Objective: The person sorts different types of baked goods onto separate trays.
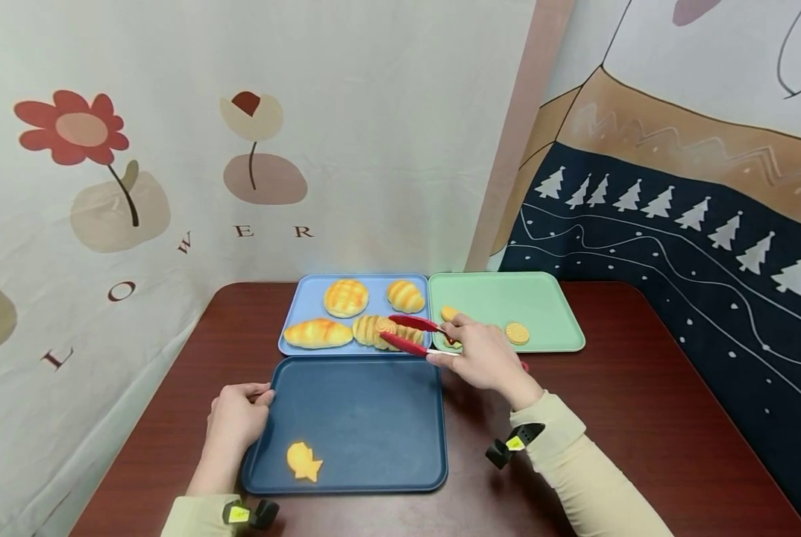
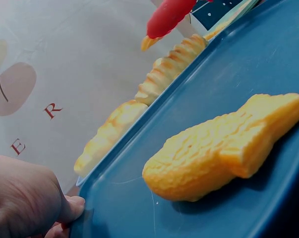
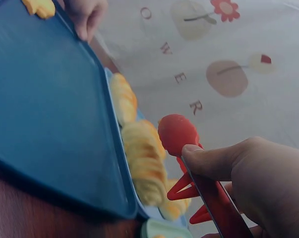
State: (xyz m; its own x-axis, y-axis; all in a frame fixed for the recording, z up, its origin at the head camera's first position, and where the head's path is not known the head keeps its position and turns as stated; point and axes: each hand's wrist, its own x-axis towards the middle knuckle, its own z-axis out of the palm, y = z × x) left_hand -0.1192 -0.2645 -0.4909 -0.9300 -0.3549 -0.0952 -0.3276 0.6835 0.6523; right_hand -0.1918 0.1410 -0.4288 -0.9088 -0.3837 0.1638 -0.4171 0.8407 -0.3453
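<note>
My right hand (image 1: 484,358) grips red-tipped metal tongs (image 3: 209,191) above the light blue tray (image 1: 374,280). A small yellow-orange piece (image 2: 148,43) shows at the tongs' tips, mostly hidden by the red end. Under the tips lies a long ridged bread (image 3: 142,161). At its left edge, the dark blue tray (image 1: 360,418) is pinched between the thumb and fingers of my left hand (image 1: 236,418). A yellow fish-shaped pastry (image 2: 223,148) lies on this tray, near its front left corner in the head view.
The light blue tray also bears a round bread (image 1: 346,297), a small croissant-like roll (image 1: 406,296) and an oval loaf (image 1: 318,333). Beside it, a green tray (image 1: 508,287) holds a round biscuit (image 1: 517,333) and other small pieces partly behind my right hand. A patterned cloth hangs behind the brown table (image 1: 615,418).
</note>
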